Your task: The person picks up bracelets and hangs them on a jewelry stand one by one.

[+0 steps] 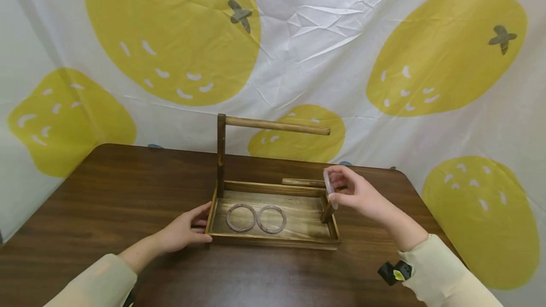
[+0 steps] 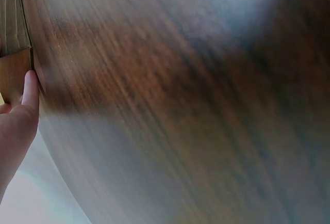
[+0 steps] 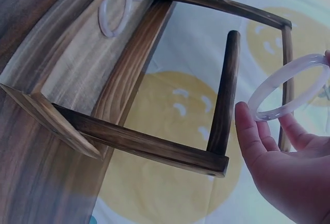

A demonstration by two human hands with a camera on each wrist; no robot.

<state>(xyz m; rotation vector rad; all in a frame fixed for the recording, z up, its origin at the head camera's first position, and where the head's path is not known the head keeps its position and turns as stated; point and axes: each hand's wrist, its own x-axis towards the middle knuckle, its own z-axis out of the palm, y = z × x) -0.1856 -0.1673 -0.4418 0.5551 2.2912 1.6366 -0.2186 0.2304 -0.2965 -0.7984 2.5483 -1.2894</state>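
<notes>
A brown wooden stand has a shallow tray base, a tall left post with an upper bar, and a short right post with a lower bar. Inside the tray two pale bangles, a left bangle and a right bangle, lie flat side by side. At the tray's left end my left hand holds the corner, thumb at the front, fingers along the side. My right hand pinches a third translucent, lilac-white bangle between thumb and fingertips, beside the short post's top.
The stand sits on a dark wood-grain table with rounded back corners. Behind it hangs a white cloth printed with yellow fruit. A black device is strapped at the right sleeve.
</notes>
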